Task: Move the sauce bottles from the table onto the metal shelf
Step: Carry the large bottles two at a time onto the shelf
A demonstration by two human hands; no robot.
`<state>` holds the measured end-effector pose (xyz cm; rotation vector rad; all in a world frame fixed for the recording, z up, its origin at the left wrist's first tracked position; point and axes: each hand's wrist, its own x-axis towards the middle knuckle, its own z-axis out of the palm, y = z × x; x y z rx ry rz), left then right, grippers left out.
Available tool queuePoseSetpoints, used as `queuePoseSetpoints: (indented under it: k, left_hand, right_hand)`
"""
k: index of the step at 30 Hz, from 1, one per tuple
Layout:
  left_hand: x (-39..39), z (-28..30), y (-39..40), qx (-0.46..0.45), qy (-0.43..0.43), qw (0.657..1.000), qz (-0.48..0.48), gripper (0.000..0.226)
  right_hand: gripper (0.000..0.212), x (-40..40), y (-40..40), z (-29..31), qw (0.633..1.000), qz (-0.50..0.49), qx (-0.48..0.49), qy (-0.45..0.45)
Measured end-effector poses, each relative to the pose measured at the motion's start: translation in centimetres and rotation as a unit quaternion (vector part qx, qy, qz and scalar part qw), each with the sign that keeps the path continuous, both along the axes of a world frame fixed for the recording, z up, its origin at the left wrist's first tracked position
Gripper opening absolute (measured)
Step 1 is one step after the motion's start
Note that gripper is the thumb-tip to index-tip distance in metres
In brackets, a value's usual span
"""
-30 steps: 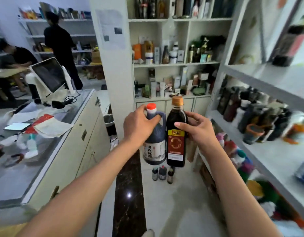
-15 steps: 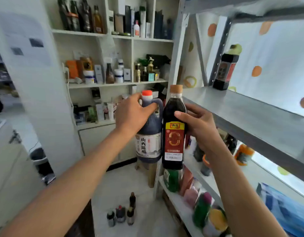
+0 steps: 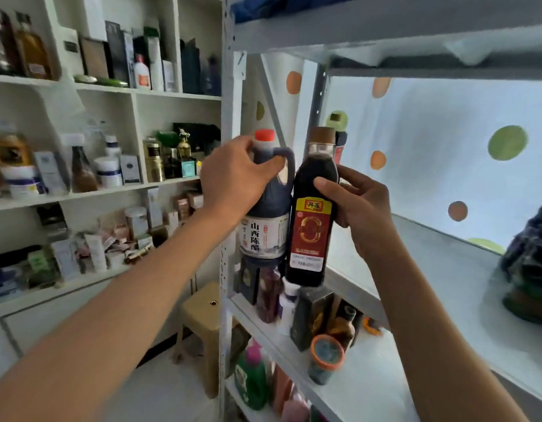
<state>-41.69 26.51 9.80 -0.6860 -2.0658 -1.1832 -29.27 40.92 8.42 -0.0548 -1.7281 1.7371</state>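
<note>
Both arms reach forward and up from the bottom of the view. The left hand [image 3: 236,175] grips the vinegar jug [image 3: 265,214] high up, its fingers [image 3: 271,164] curled over the shoulder and handle just under the red cap. The right hand [image 3: 359,205] holds the dark sauce bottle [image 3: 312,214], thumb on the front above the red and yellow label, the other fingers wrapped round its far side. The two bottles are upright and side by side, touching or nearly so, carried in the air in front of the metal shelf [image 3: 446,269], level with the edge of its grey board and not set down on it.

Below the bottles, a lower board of the same rack carries a dark box [image 3: 312,318], a jar with an orange rim [image 3: 326,357] and several other bottles. A beige plastic stool [image 3: 202,318] stands on the floor beside the rack's post.

On the grey board, off to the right, sits a dark bundle [image 3: 528,269], too blurred to make out. Behind the rack hangs a pale sheet with coloured dots [image 3: 431,141]. To the left, white wall shelves [image 3: 90,193] are crowded with jars, boxes and small bottles.
</note>
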Motion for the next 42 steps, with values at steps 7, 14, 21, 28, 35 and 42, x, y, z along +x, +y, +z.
queuePoseSetpoints:
  k: [7, 14, 21, 28, 35, 42]
  left_hand:
    - [-2.4, -0.2, 8.9, 0.016, -0.006, 0.999, -0.043, 0.04]
    - [-3.5, -1.6, 16.1, -0.011, -0.035, 0.997, -0.073, 0.039]
    - [-4.6, -2.4, 18.9, -0.045, -0.045, 0.995, -0.072, 0.049]
    - [-3.7, -5.9, 18.1, -0.031, -0.139, 0.971, -0.192, 0.063]
    - [-3.8, -11.2, 16.5, -0.055, -0.153, 0.964, -0.208, 0.084]
    - [-7.7, -11.1, 19.7, -0.039, -0.208, 0.942, -0.259, 0.07]
  right_hand:
    - [0.022, -0.9, 6.4, 0.4, 0.996, -0.074, 0.057, 0.003]
    - [0.024, -1.8, 11.9, -1.0, 0.99, -0.131, 0.044, 0.008]
    - [0.024, -2.6, 14.3, -2.7, 0.987, -0.151, 0.062, 0.005]
    - [0.047, -2.1, 15.0, -5.8, 0.958, -0.202, 0.155, -0.131]
    - [0.044, -2.2, 14.7, -8.4, 0.922, -0.253, 0.191, -0.22]
    - [0.043, -5.1, 16.9, -8.5, 0.92, -0.272, 0.176, -0.219]
